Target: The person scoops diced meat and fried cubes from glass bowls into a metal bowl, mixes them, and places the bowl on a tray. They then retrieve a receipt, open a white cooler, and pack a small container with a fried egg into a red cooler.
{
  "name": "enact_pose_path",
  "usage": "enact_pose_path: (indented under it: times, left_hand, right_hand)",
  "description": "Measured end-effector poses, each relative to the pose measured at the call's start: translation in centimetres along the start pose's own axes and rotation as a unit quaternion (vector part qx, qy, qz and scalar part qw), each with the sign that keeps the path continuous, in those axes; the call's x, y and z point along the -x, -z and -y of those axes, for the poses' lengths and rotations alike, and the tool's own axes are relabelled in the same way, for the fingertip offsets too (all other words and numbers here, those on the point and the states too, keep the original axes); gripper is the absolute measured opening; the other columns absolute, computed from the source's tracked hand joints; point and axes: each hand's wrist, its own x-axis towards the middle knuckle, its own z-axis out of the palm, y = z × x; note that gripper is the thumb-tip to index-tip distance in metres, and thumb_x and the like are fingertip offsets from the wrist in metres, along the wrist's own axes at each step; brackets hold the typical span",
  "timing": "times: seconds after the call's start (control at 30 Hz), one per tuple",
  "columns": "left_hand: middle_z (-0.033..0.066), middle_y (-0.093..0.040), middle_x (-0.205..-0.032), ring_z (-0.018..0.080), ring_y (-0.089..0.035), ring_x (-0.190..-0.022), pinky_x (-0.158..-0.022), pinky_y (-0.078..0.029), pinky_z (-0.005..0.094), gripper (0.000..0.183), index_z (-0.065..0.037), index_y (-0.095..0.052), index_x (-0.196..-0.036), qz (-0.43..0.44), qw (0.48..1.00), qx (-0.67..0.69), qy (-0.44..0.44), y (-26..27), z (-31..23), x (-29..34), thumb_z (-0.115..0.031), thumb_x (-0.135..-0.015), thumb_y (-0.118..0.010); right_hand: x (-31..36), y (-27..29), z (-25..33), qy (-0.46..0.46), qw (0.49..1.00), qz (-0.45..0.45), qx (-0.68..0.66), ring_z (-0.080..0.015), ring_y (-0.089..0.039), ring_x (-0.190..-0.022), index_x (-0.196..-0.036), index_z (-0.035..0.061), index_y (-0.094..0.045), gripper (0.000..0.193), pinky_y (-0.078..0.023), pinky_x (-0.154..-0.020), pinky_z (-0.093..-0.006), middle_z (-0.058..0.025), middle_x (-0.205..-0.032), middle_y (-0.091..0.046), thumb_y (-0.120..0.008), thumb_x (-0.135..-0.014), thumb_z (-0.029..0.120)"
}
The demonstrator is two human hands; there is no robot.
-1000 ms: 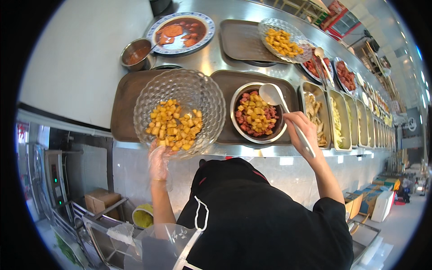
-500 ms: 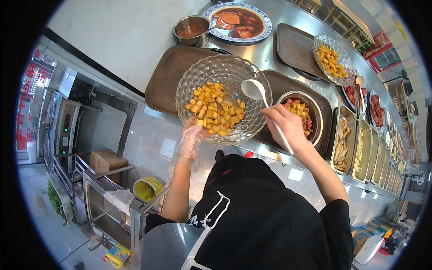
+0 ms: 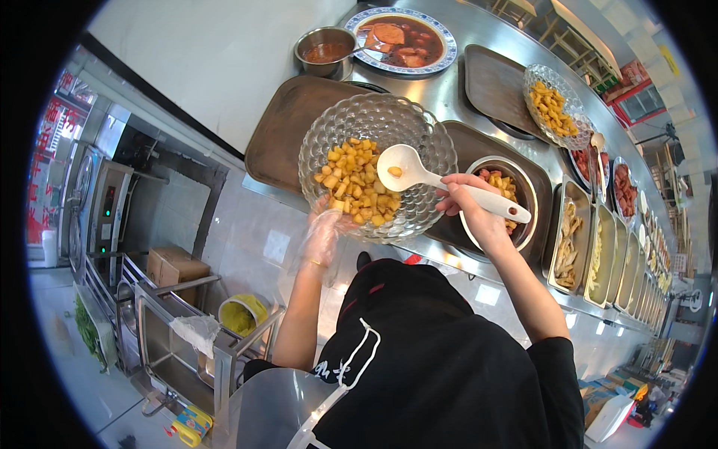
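Observation:
My left hand (image 3: 324,230), in a clear plastic glove, grips the near left rim of a clear, bumpy glass bowl (image 3: 415,123). Golden diced potato cubes (image 3: 357,182) lie toward the bowl's near left side. My right hand (image 3: 480,209) is bare and closed round the handle of a white spoon (image 3: 407,169). The spoon's head hangs over the bowl with its hollow up, and one cube sits in it. Below the right hand stands a round steel pot (image 3: 533,202) holding pinkish meat pieces and yellow cubes, partly hidden by the hand.
Brown trays (image 3: 280,123) lie on the steel counter. At the back are a steel saucepan (image 3: 324,51) of red sauce and a blue-rimmed plate (image 3: 452,45) of food in dark broth. Food pans (image 3: 574,236) line the right. A steel cart (image 3: 168,359) stands lower left.
The spoon has moved left and slightly nearer, over the cubes, and its handle has swung flatter. A cube now shows in its hollow. The left hand keeps its hold on the bowl.

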Motion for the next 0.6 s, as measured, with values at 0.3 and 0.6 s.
enact_pose_path:
  times: [0.3,0.6]
  left_hand:
    - [0.0207,-0.062,-0.085,0.0305,-0.064,-0.069,-0.066,-0.056,0.0406,0.052,0.0,-0.036,-0.126,-0.018,1.0,0.004,-0.005,1.3,0.9,0.6,-0.003,-0.078,-0.057]
    - [0.0235,-0.06,-0.087,0.0319,-0.064,-0.069,-0.064,-0.057,0.0417,0.057,0.003,-0.036,-0.125,-0.045,0.998,-0.029,-0.017,1.0,0.5,2.3,-0.001,-0.072,-0.057]
  right_hand:
    - [7.2,6.5,1.5,0.125,0.965,-0.179,0.148,-0.013,-0.064,-0.079,-0.102,0.0001,-0.062,0.017,-0.049,-0.065,-0.0243,-0.0075,-0.086,-0.066,-0.054,-0.091,0.011]
    - [10.1,11.8,-2.5,0.232,0.794,-0.165,0.538,-0.031,-0.062,-0.076,-0.098,0.0053,-0.062,0.018,-0.05,-0.063,-0.0358,-0.0124,-0.093,-0.06,-0.061,-0.081,0.002]
